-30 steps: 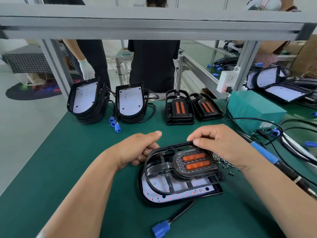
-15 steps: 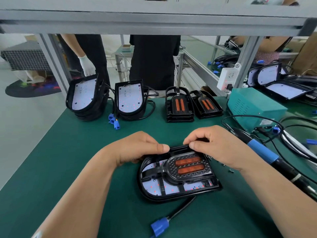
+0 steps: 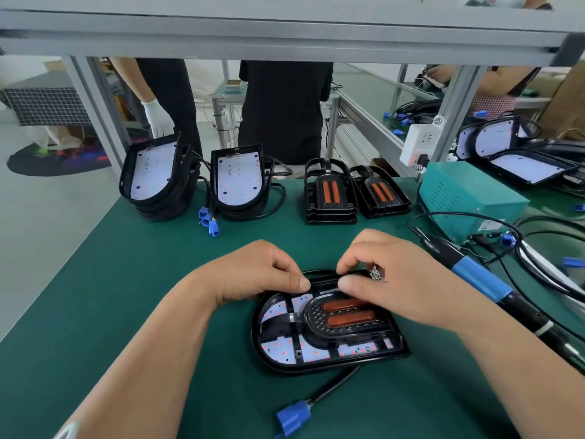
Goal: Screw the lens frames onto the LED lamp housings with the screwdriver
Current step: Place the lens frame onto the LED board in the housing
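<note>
Seating of the lens frame (image 3: 345, 315) into the lamp housing (image 3: 316, 367), mid-desk (image 3: 126, 296), is judged under way; its far edge is pinched by the left hand (image 3: 253, 274) and right hand (image 3: 399, 277). Next, the untouched screwdriver (image 3: 481, 282) must be fetched.

Centre: lens frame (image 3: 343, 315) in lamp housing (image 3: 316, 369); screwdriver (image 3: 481, 280) right; housing stacks (image 3: 152, 175), frame stacks (image 3: 329, 193) behind.

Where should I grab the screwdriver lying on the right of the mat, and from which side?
Take the screwdriver by its blue sleeve, coming down from above. It lies flat and slanted on the green mat, so only the top is open. The sleeve sits mid-barrel and uncovered, while the near end runs behind the right forearm.
</note>
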Demonstrator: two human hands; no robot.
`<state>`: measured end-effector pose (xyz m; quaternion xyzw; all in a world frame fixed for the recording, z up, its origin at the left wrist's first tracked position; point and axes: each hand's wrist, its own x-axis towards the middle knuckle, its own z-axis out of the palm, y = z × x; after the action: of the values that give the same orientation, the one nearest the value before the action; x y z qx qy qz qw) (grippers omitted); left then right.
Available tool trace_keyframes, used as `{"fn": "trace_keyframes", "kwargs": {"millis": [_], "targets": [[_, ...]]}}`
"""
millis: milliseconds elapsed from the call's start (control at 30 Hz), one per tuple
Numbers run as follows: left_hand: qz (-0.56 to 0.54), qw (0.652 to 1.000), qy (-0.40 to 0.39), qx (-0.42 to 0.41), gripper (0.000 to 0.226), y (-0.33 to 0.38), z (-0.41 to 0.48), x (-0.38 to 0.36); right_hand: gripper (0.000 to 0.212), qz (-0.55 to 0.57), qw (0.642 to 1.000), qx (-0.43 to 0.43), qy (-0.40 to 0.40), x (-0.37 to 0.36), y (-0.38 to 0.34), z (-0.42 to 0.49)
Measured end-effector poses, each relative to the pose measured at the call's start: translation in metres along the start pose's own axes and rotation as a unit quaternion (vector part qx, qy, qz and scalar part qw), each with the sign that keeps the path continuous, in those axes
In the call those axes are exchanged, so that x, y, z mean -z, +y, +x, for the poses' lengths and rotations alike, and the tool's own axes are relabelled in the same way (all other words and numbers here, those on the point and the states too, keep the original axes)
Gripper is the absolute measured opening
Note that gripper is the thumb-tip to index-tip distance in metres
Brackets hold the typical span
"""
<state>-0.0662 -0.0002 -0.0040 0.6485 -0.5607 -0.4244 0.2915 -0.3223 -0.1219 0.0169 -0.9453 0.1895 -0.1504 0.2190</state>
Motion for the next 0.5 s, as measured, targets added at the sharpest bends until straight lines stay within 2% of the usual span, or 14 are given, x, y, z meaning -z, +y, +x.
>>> {"fn": "trace_keyframes", "kwargs": {"millis": [133, 233, 333, 400, 500], "targets": [[0.0, 1.0, 0.002, -0.004, 0.032, -0.001, 0.002, -0.001, 0.046, 0.001, 0.99, 0.071, -0.119, -0.001, -0.01, -0.016], [0.008, 1.0, 0.007, -0.016, 0.017, -0.004, 0.007, -0.002, 0.042, -0.027, 0.991, 0.079, -0.107, -0.005, -0.012, -0.016], [0.011, 1.0, 0.005, -0.023, 0.014, -0.006, 0.008, -0.002, 0.04, -0.011, 0.99, 0.074, -0.116, -0.004, -0.011, -0.015], [0.01, 1.0, 0.0, -0.021, 0.016, -0.006, 0.007, -0.001, 0.035, 0.051, 0.992, 0.054, -0.101, 0.001, -0.007, -0.017], [-0.001, 1.0, -0.001, -0.023, 0.018, -0.006, 0.005, 0.0, 0.025, 0.112, 0.993, -0.022, 0.023, 0.017, 0.007, -0.021]]}}
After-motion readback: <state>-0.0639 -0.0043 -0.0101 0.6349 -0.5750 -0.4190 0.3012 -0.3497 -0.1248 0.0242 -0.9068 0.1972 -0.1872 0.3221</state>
